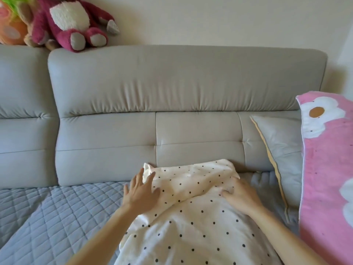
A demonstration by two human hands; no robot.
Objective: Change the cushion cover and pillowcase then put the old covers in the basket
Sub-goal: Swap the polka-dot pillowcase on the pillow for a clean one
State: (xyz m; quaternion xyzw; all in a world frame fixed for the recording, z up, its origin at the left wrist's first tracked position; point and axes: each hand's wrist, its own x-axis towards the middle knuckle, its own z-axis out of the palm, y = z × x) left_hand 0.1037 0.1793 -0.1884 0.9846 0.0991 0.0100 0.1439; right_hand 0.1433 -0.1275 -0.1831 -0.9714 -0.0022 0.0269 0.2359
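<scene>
Resting on the dotted pillowcase (191, 226), left hand (141, 192) splays its fingers wide — right hand (241, 197) grips a fold.

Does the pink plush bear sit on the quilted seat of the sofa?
No, the pink plush bear sits on top of the grey backrest, against the wall, well above the quilted seat.

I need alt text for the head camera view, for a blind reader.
A left hand and a right hand lie on a white, black-dotted fabric cover on a grey quilted sofa seat. A grey cushion leans at right.
</scene>
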